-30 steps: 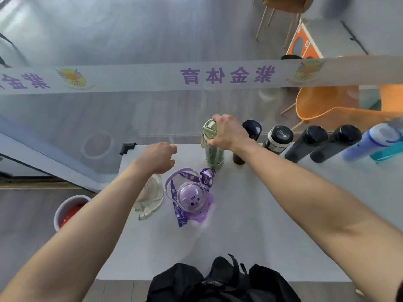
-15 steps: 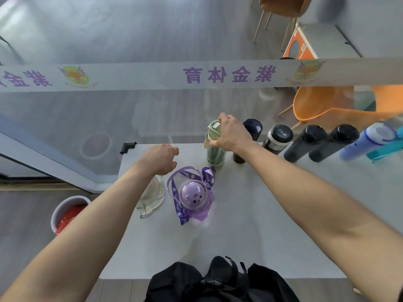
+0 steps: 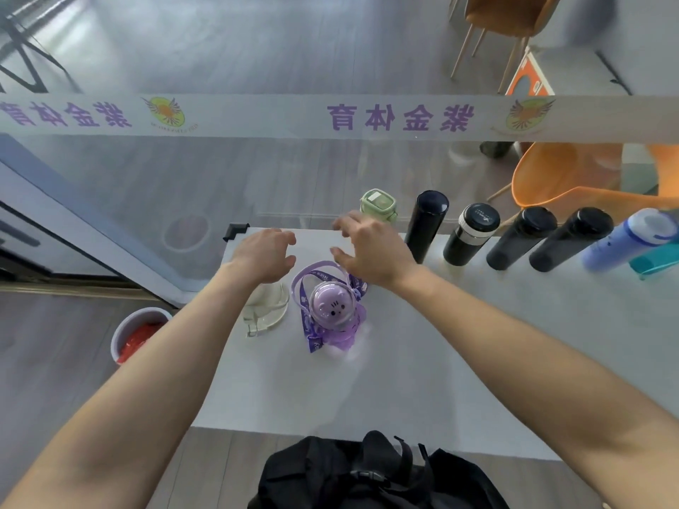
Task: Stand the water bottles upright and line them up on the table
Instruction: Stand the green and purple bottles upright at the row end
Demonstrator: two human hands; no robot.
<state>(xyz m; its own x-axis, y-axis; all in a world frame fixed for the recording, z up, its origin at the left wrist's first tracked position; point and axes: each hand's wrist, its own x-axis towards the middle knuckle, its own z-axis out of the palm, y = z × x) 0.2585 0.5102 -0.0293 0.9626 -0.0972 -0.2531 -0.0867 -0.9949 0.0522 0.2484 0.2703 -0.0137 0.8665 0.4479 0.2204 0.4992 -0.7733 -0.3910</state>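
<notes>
Your right hand (image 3: 371, 247) hangs above the far part of the bench (image 3: 422, 361) with its fingers (image 3: 347, 224) spread apart and curled, gripping nothing. It sits just in front of the green bottle (image 3: 378, 203), whose square lid shows above your knuckles; the bottle stands upright at the far edge and your hand hides its lower body. Your left hand (image 3: 266, 257) hovers beside it, fingers also loosely apart and empty, above the clear bottle (image 3: 266, 310), which stands low on the bench near the left edge.

Between your two hands, a little nearer to you, the purple bottle (image 3: 332, 310) stands upright with its domed cat-face lid up and its purple strap (image 3: 306, 314) looped around it.

Along the far edge, to the right of the green bottle, runs a row of upright bottles: a dark navy flask (image 3: 428, 224), a black and white flask (image 3: 472, 233), two black flasks (image 3: 521, 238) (image 3: 571, 240), then a lavender bottle (image 3: 630, 238) and a teal bottle (image 3: 656, 257) at the frame's edge.

A black backpack (image 3: 374, 475) sits below the near edge of the bench.
</notes>
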